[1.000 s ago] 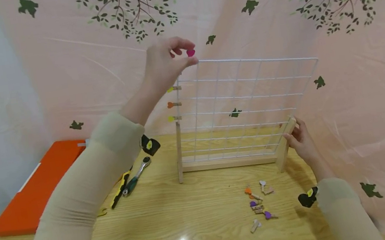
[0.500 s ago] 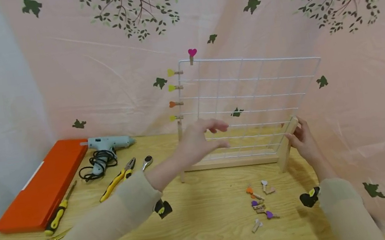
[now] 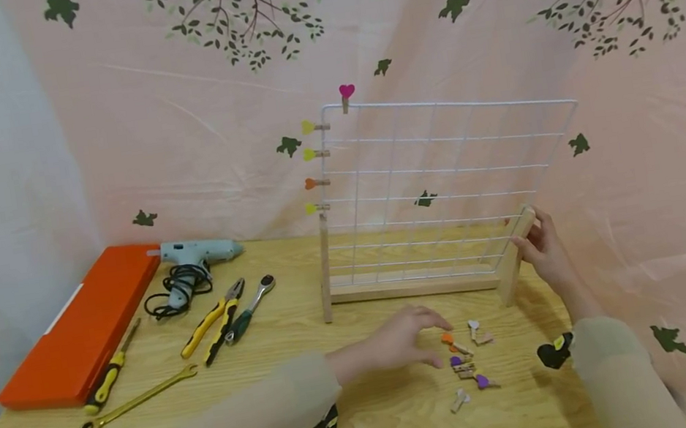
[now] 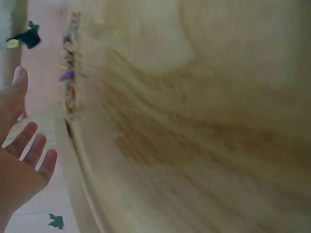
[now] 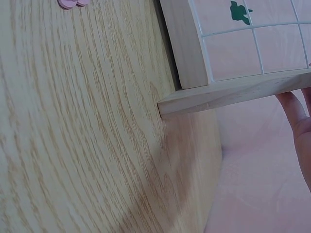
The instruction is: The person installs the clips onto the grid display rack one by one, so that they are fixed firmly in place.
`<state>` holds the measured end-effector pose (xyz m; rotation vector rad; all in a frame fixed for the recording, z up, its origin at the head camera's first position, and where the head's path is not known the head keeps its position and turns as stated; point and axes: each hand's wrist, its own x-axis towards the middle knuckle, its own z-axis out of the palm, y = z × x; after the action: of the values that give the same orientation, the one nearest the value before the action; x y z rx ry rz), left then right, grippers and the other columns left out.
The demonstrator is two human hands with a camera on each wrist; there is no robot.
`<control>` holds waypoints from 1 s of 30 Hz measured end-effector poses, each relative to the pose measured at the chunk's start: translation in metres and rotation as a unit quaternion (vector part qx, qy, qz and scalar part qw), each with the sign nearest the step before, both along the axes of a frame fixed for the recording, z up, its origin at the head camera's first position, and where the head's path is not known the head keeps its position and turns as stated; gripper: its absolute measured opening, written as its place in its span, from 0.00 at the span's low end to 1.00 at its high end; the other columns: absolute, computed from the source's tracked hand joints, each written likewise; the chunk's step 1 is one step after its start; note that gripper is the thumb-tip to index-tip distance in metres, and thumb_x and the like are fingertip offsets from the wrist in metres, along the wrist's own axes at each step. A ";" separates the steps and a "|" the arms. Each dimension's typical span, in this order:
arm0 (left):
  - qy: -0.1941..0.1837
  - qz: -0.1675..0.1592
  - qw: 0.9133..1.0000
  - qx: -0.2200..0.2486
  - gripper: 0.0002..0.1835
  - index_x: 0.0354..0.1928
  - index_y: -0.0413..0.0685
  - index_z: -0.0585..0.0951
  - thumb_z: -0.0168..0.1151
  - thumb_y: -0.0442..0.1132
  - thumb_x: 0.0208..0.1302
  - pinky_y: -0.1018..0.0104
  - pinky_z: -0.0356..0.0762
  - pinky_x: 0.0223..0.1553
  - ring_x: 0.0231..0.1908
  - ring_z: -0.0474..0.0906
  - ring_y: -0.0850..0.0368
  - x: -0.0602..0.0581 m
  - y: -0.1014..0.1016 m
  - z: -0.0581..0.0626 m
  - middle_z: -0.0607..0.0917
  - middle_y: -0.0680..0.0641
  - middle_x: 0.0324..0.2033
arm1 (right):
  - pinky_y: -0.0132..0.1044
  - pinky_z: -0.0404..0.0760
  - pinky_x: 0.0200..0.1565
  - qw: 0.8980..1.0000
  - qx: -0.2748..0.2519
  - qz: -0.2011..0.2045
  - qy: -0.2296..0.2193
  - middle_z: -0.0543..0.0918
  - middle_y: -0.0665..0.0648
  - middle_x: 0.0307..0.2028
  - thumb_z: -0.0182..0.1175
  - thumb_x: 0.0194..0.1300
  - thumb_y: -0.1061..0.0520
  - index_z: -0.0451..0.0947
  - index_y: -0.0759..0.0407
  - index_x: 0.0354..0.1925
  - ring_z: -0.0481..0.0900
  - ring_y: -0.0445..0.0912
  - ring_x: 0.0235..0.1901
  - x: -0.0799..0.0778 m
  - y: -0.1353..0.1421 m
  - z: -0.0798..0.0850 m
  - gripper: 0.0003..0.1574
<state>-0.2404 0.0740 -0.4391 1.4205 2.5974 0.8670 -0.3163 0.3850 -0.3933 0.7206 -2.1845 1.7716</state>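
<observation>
My left hand (image 3: pixel 402 342), fingers spread and holding nothing, is just left of a pile of small heart clothespins (image 3: pixel 463 367) on the table. In the left wrist view the fingers (image 4: pixel 34 150) are apart, with the pile beyond them. My right hand (image 3: pixel 548 253) grips the right wooden post (image 3: pixel 515 255) of a white wire grid rack (image 3: pixel 436 170). Part of that hand is hidden behind the post. A magenta heart clothespin (image 3: pixel 347 93) stands upright on the grid's top wire. Down its left wire sit several yellow and orange heart clothespins (image 3: pixel 315 183).
On the left of the table lie an orange case (image 3: pixel 75 335), a glue gun (image 3: pixel 189 255) with a coiled cord, pliers (image 3: pixel 216 322), a ratchet (image 3: pixel 251 309), a screwdriver (image 3: pixel 110 371) and a wrench (image 3: pixel 138 401). A patterned curtain (image 3: pixel 207 153) hangs behind.
My left hand has let go of the magenta clothespin on the top wire and come down, rightward, to the pile on the table. My right hand has stayed on the post.
</observation>
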 end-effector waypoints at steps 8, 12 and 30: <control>-0.016 -0.017 0.997 -0.080 0.37 0.61 0.56 0.66 0.65 0.53 0.46 0.76 0.67 0.44 0.46 0.69 0.62 -0.026 0.023 -0.016 0.74 0.52 0.47 | 0.29 0.78 0.38 1.000 0.002 -0.002 0.001 0.72 0.43 0.51 0.42 0.63 0.73 0.42 0.55 0.66 0.73 0.35 0.47 -0.009 0.010 -0.008 0.38; 0.008 -0.040 0.994 -0.106 0.33 0.57 0.58 0.71 0.64 0.54 0.46 0.79 0.64 0.39 0.40 0.67 0.66 -0.036 0.030 -0.023 0.76 0.56 0.42 | 0.28 0.78 0.37 1.000 0.012 -0.011 0.000 0.71 0.42 0.52 0.43 0.64 0.72 0.42 0.53 0.67 0.73 0.35 0.48 -0.014 0.013 -0.013 0.39; -0.048 -0.047 0.997 -0.033 0.08 0.38 0.50 0.82 0.61 0.39 0.55 0.84 0.68 0.36 0.34 0.72 0.70 -0.045 0.021 -0.023 0.80 0.57 0.33 | 0.29 0.79 0.37 1.000 0.008 -0.009 -0.005 0.71 0.48 0.52 0.42 0.64 0.72 0.43 0.52 0.66 0.72 0.34 0.47 -0.007 0.006 -0.007 0.38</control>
<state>-0.2851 0.0950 -0.4616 1.4341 2.4433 0.8092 -0.3233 0.3908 -0.4000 0.6961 -2.2068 1.7552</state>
